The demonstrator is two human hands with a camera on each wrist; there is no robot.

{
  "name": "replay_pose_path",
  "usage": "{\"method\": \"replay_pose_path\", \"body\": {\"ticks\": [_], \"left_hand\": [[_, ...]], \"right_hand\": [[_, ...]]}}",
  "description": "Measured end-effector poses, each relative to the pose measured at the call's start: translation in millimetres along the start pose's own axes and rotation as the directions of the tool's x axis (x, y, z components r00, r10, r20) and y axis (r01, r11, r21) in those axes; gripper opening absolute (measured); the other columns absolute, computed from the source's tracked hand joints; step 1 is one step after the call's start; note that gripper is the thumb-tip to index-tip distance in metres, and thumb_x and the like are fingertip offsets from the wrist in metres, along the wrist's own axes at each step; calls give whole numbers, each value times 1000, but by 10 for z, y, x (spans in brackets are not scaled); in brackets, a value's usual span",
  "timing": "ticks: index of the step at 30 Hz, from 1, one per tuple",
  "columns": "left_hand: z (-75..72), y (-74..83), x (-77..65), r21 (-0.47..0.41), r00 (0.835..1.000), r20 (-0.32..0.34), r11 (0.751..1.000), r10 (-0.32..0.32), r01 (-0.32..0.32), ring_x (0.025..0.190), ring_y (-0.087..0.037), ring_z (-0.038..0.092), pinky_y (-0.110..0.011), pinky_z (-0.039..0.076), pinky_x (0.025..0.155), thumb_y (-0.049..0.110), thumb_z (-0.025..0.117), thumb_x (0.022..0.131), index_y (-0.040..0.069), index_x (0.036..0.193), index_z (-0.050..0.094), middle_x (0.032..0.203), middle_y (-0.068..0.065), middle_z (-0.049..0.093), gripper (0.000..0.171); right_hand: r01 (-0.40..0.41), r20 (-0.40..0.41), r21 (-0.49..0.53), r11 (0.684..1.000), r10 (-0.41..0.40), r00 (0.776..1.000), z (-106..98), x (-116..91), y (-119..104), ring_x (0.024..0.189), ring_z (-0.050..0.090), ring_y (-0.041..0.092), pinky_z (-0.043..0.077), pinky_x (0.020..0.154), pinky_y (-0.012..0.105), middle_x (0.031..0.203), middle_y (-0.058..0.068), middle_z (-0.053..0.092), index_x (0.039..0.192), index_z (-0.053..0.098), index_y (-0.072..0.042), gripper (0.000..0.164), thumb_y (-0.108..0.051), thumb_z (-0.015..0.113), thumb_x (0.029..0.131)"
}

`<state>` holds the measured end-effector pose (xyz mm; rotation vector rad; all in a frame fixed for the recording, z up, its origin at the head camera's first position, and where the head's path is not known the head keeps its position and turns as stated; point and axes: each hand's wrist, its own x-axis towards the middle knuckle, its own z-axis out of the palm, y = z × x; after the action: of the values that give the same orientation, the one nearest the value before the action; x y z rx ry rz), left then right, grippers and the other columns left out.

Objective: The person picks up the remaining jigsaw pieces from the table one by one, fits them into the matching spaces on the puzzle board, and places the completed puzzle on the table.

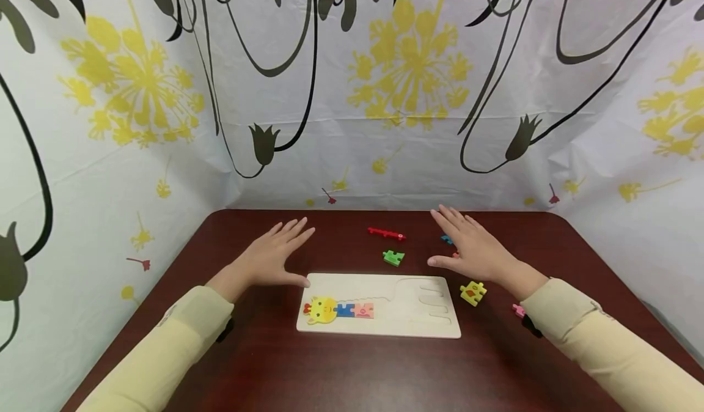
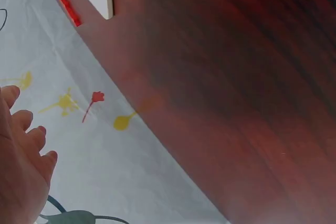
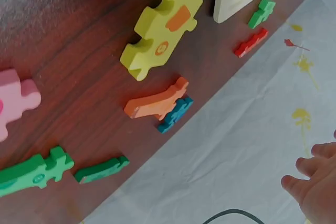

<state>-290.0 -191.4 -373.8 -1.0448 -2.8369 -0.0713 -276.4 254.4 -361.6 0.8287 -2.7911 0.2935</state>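
Note:
My left hand (image 1: 269,259) hovers with fingers spread at the upper left of a wooden puzzle board (image 1: 330,283), holding nothing. My right hand (image 1: 475,250) is likewise spread, above loose pieces right of the board. On the board, a yellow giraffe head (image 1: 321,310) lies at the left, followed by a blue piece (image 1: 345,310) and a salmon-pink piece (image 1: 364,310). The outlined legs area at the right holds no pieces. A yellow piece (image 1: 473,293) lies just off the board's right edge. Both wrist views catch only part of each hand's fingers.
Behind the board lie a red strip piece (image 1: 387,234) and a green piece (image 1: 393,257). The right wrist view shows an orange piece (image 3: 157,102), a blue piece (image 3: 176,114), a pink piece (image 3: 16,98) and two green ones. Patterned cloth (image 1: 330,94) surrounds the dark table (image 1: 352,369).

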Motion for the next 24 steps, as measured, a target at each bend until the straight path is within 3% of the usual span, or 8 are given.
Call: {"method": "replay_pose_path", "body": {"ticks": [6, 13, 24], "left_hand": [[91, 1, -72, -40, 1000, 12, 999, 13, -13, 146, -29, 14, -48, 13, 116, 69, 69, 74, 15, 156, 23, 161, -10, 13, 109], [195, 14, -151, -47, 998, 48, 998, 48, -46, 147, -27, 13, -46, 14, 116, 73, 66, 72, 13, 155, 25, 161, -9, 15, 111], [366, 77, -243, -94, 987, 142, 993, 82, -69, 146, -25, 16, -45, 19, 115, 83, 57, 70, 7, 154, 28, 160, -9, 21, 116]], "right_hand": [[-19, -22, 46, 999, 20, 1000, 51, 6, -27, 140, 27, 40, 22, 110, 60, 156, 20, 25, 154, 24, -6, 101, -67, 62, 83], [-46, -43, 92, 995, 50, 998, 137, -10, -40, 130, 40, 44, 31, 104, 62, 152, 22, 31, 153, 27, -5, 96, -61, 65, 84], [-121, 33, 166, 979, 117, 993, 286, 31, -100, 137, 31, 41, 29, 107, 60, 153, 20, 30, 153, 26, -4, 105, -75, 55, 81]]}}
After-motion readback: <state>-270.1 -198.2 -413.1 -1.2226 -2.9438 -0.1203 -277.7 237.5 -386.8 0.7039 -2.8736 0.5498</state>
